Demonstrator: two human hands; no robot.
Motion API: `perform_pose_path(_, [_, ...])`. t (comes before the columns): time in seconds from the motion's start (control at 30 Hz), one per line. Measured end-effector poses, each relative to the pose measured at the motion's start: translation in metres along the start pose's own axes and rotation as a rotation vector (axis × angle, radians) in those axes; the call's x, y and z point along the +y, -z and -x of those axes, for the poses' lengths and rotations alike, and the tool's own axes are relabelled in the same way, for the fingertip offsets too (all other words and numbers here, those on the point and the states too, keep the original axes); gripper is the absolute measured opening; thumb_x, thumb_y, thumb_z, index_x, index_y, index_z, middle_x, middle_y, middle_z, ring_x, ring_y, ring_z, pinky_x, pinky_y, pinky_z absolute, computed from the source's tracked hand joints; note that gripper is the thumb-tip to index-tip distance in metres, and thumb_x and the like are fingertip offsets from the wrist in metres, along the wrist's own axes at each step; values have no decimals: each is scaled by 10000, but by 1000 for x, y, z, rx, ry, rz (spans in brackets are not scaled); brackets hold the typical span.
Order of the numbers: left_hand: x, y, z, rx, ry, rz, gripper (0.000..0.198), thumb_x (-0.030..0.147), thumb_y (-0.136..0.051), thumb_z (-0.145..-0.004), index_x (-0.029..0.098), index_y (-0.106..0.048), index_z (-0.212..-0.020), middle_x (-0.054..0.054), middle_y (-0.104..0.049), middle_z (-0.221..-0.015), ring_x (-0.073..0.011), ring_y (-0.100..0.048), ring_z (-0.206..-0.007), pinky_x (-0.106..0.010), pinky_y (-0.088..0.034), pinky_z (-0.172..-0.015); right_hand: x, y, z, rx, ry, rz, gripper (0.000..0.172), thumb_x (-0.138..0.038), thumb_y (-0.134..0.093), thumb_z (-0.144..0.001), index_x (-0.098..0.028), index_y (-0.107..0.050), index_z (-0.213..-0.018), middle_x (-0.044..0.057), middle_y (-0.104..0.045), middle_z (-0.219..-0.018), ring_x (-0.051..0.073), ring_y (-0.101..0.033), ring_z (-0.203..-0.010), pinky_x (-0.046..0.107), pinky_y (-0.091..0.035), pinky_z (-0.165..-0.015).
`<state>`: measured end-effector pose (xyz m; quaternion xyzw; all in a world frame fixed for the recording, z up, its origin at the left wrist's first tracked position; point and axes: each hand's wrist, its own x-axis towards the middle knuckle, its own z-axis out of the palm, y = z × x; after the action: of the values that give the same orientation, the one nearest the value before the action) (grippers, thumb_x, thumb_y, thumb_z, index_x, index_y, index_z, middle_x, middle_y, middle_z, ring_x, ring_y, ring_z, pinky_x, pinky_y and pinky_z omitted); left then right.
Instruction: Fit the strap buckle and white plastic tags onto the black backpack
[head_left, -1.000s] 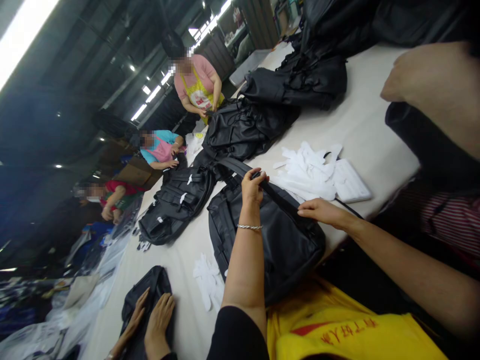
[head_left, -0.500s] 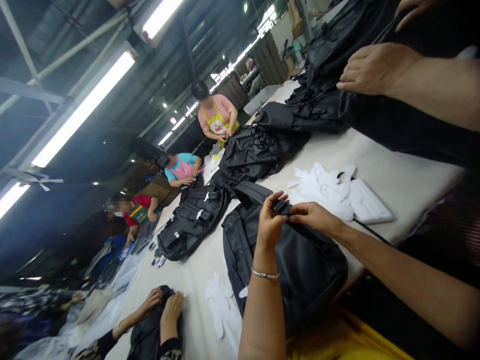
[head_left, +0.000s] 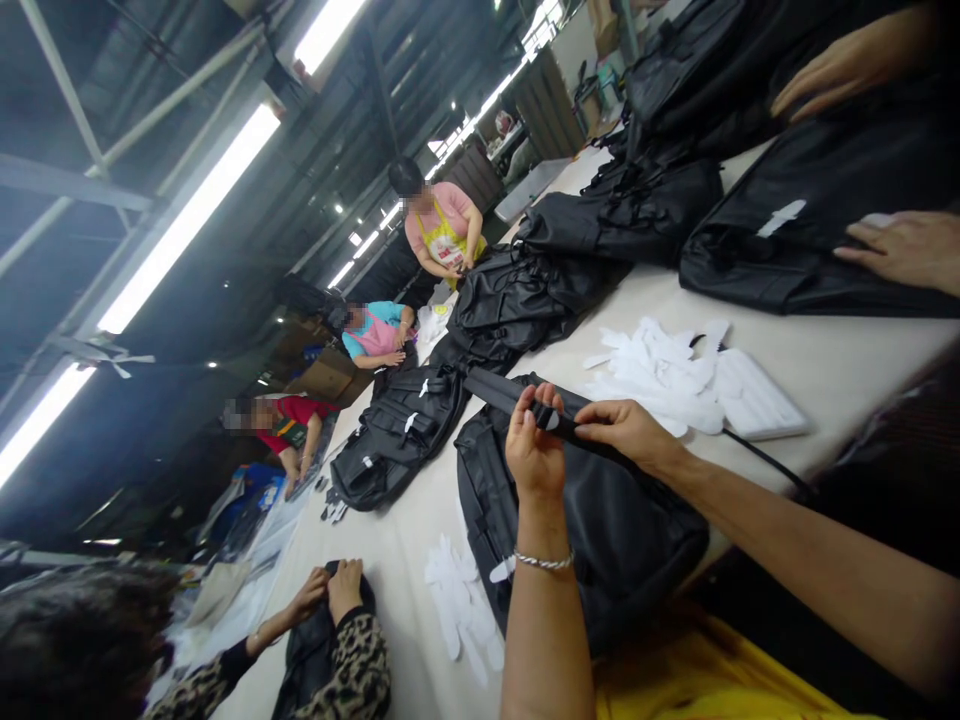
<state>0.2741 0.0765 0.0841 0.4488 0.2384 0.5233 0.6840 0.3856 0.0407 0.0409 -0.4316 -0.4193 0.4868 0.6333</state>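
A black backpack point(head_left: 600, 520) lies on the long pale table point(head_left: 825, 360) right in front of me. My left hand point(head_left: 534, 450), with a silver bracelet on the wrist, is closed round a black strap point(head_left: 551, 418) of the backpack. My right hand point(head_left: 626, 430) pinches the same strap just to the right of the left one. Both hands hold the strap a little above the bag's top.
A heap of white paper pieces point(head_left: 660, 370) and a white pad point(head_left: 754, 400) lie right of the bag; more white pieces point(head_left: 461, 600) lie left. Other black backpacks point(head_left: 397, 430) line the table. A co-worker's hands point(head_left: 900, 250) rest on a bag at right; several people work along the left side.
The camera tilted and the view shifted. My right hand slid along the strap up to my left hand, and both now grip it together. The co-worker at right laid a black bag down.
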Motion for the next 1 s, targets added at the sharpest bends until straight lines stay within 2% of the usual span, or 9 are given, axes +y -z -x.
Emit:
perform_pose_path(0.1, [-1, -2, 3, 52, 1, -5, 317, 334, -404, -812, 141, -522, -1034, -121, -583, -1062, -193, -499, -1066, -357, -343, -967, -5, -10, 5, 47, 81, 54, 183, -308, -579, -644, -146, -616, -720, 4, -593, -686, 129, -512, -657, 241, -394, -624])
perform_pose_path(0.33, [-4, -11, 11, 71, 38, -75, 381, 407, -373, -818, 139, -534, -1035, -126, -580, -1066, -207, -525, -1029, -367, -377, -932, -19, -17, 14, 174, 116, 232, 193, -338, -561, -670, -167, -623, -733, 24, -628, -743, 158, -544, -691, 252, -409, -644])
perform_pose_path(0.4, [-6, -10, 11, 101, 50, -73, 388, 424, -369, -815, 134, -552, -995, -130, -583, -1057, -212, -538, -1008, -374, -391, -915, -20, -17, 15, 171, 142, 322, 194, -352, -546, -686, -178, -621, -727, 20, -630, -736, 154, -545, -677, 249, -403, -629])
perform_pose_path(0.53, [-5, -6, 9, 166, -29, -67, 310, 396, -445, -788, 148, -560, -934, -115, -552, -1107, -212, -525, -1028, -360, -396, -912, -17, -10, 15, 79, 82, 525, 189, -370, -532, -691, -195, -605, -686, -9, -601, -622, 136, -523, -592, 240, -372, -552])
perform_pose_path(0.67, [-2, -5, 11, 129, -37, -32, 413, 490, -478, -737, 146, -545, -957, -135, -536, -1120, -225, -483, -1082, -349, -379, -933, -9, -2, 16, 11, 84, 461, 169, -323, -524, -699, -205, -622, -769, -9, -629, -732, 153, -548, -698, 248, -393, -642])
perform_pose_path(0.77, [-2, -7, 16, 20, -27, -46, 472, 326, -671, -614, 168, -515, -1031, -118, -527, -1143, -223, -442, -1127, -334, -337, -972, -4, -2, 17, 52, 71, 381, 180, -326, -519, -705, -190, -631, -742, 2, -627, -722, 159, -548, -692, 257, -398, -657])
perform_pose_path(0.83, [-2, -9, 21, -10, -10, -75, 553, 186, -712, -550, 195, -500, -1060, -97, -525, -1155, -211, -418, -1149, -322, -311, -990, -2, -7, 18, 84, 95, 295, 190, -338, -523, -703, -179, -626, -718, 11, -620, -709, 162, -544, -685, 258, -405, -647])
perform_pose_path(0.93, [2, -14, 26, -4, 18, -108, 549, 146, -700, -548, 216, -503, -1056, -86, -521, -1167, -203, -402, -1164, -320, -304, -993, -2, -15, 21, 172, 150, 204, 198, -356, -539, -693, -173, -614, -706, 22, -607, -707, 165, -534, -693, 258, -410, -646])
perform_pose_path(1.0, [5, -16, 28, -14, 26, -125, 542, 158, -699, -551, 221, -504, -1053, -87, -512, -1180, -211, -395, -1170, -329, -309, -987, -6, -19, 23, 198, 131, 119, 220, -379, -549, -684, -168, -603, -714, 24, -600, -696, 160, -527, -673, 253, -412, -624])
